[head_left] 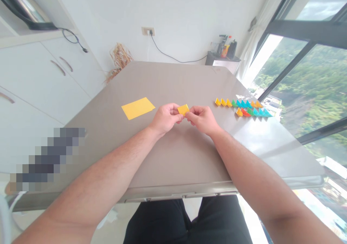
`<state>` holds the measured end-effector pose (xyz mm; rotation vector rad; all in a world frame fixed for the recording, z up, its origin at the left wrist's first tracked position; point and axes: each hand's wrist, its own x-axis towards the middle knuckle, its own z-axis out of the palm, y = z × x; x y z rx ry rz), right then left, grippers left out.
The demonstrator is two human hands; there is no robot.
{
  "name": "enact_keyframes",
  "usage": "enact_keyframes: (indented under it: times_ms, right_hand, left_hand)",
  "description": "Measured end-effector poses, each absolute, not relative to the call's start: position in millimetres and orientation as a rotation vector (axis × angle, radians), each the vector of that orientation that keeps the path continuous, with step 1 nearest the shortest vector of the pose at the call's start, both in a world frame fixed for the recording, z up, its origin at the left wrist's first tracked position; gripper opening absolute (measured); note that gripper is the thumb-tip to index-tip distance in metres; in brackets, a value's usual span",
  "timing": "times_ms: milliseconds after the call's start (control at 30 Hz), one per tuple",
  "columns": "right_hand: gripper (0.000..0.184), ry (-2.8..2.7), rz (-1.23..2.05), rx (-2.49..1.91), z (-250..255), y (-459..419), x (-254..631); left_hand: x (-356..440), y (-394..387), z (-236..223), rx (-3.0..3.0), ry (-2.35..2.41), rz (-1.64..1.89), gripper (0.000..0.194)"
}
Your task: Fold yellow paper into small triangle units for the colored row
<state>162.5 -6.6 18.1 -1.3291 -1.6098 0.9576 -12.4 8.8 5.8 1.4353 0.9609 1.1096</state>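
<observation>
A small folded piece of yellow paper (183, 109) is held up between my two hands, just above the table. My left hand (166, 118) pinches its left side with thumb and fingers. On the other side, my right hand (202, 118) grips the lower right edge, thumb and forefinger closed on it. To the left of my hands a flat sheet of yellow paper (138, 108) lies on the table. Off to the right stand two rows of little folded paper boats (246, 104) in yellow, green, blue, orange and red.
The grey-brown table (179, 164) has its front edge close to my lap. A blurred dark object (48, 159) lies at the left edge. Windows (303, 70) line the right side. A small cabinet (222, 60) with bottles stands behind the table, near a wall socket (148, 31).
</observation>
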Motion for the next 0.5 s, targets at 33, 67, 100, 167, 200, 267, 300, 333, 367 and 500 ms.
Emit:
enact_keyframes:
  times_ms: [33,67,100,167,200,267,300,333,367,500]
  right_hand:
    - [0.019,-1.604,0.973,-1.32,18.7,-7.4,162.1]
    - [0.02,-1.6,0.984,-1.315,19.0,-8.0,161.7]
    - [0.02,-1.596,0.99,-1.313,18.9,-8.4,161.4]
    - [0.021,-1.589,0.979,-1.32,17.7,-8.0,161.2]
    - [0.022,-1.59,0.963,-1.325,16.8,-7.4,161.4]
    - [0.021,-1.609,0.927,-1.328,14.9,-5.8,162.1]
    - [0.021,-1.624,0.915,-1.325,14.0,-4.9,162.7]
    - [0.021,-1.642,0.911,-1.317,13.4,-4.1,163.2]
    - [0.021,-1.661,0.911,-1.306,12.8,-3.4,163.8]
    - [0.023,-1.728,0.907,-1.284,11.5,-1.7,165.3]
  left_hand:
    - [-12.3,8.7,6.8,1.424,0.972,1.114,0.016]
    - [-12.0,8.6,7.6,1.415,0.986,1.119,0.016]
    - [-11.6,8.5,8.0,1.41,1.0,1.124,0.016]
    - [-10.7,8.2,7.9,1.408,1.026,1.125,0.015]
    - [-10.2,8.1,7.4,1.411,1.035,1.122,0.016]
    - [-9.5,7.8,5.7,1.419,1.035,1.115,0.017]
    - [-9.4,7.7,4.7,1.422,1.027,1.114,0.018]
    - [-9.4,7.5,3.6,1.428,1.018,1.116,0.018]
    - [-9.7,7.3,2.6,1.442,1.014,1.114,0.018]
    - [-11.5,6.7,1.0,1.558,1.047,1.075,0.015]
